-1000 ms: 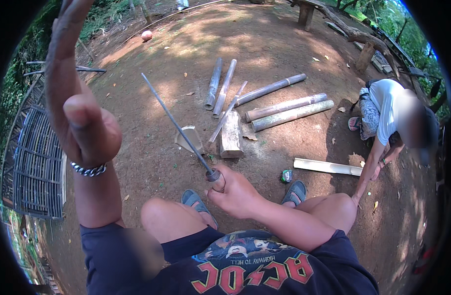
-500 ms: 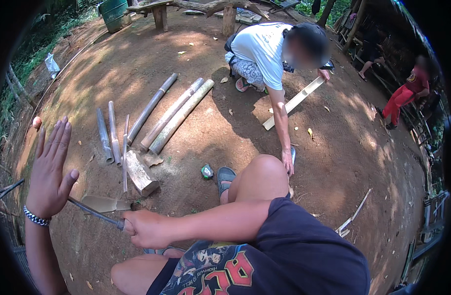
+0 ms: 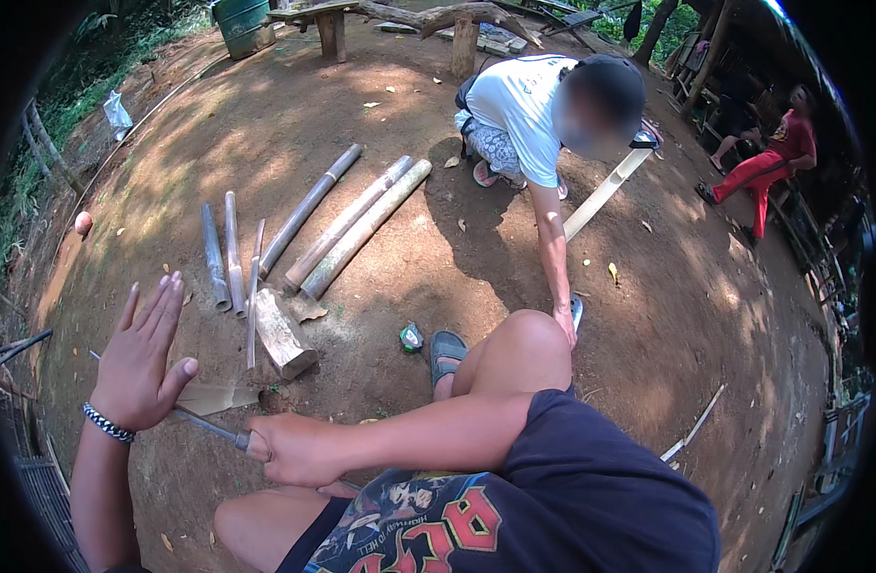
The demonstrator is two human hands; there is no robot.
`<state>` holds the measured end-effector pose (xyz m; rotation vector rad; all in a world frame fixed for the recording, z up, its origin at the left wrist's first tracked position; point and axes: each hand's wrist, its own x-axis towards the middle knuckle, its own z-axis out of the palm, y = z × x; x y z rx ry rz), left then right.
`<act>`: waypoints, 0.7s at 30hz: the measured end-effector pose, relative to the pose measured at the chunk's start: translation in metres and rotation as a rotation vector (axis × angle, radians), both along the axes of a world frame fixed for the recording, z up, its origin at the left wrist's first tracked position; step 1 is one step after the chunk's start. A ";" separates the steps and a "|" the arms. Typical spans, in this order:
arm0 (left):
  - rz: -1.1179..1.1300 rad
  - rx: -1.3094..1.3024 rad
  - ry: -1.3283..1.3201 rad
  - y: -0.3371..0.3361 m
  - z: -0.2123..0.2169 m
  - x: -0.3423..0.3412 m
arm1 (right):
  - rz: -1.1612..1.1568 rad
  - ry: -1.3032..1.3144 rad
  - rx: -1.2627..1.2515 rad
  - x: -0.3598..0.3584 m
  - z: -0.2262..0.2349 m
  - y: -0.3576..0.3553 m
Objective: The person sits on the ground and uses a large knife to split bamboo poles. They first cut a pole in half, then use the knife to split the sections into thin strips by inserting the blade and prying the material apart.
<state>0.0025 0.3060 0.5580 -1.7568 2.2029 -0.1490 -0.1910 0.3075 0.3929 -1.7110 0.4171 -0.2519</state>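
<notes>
While gripped: long blade (image 3: 204,421), right hand (image 3: 290,449).

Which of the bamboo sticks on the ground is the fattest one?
The pale bamboo pole, rightmost of the three long ones lying side by side. It looks thicker and lighter than the two darker poles beside it, and far thicker than the short split pieces.

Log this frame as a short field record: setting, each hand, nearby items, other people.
setting: bare dirt yard, outdoors
right hand: closed around the handle of a long blade
left hand: open, fingers spread, raised above the blade, holding nothing; bracelet on the wrist
nearby: wooden block, thin split strips, three bamboo poles, small green can
others: a crouching person in a white shirt; a person in red sitting farther off
</notes>
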 end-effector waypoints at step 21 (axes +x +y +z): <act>-0.230 -0.186 0.225 0.007 0.002 0.005 | -0.072 0.057 -0.128 -0.040 -0.003 -0.036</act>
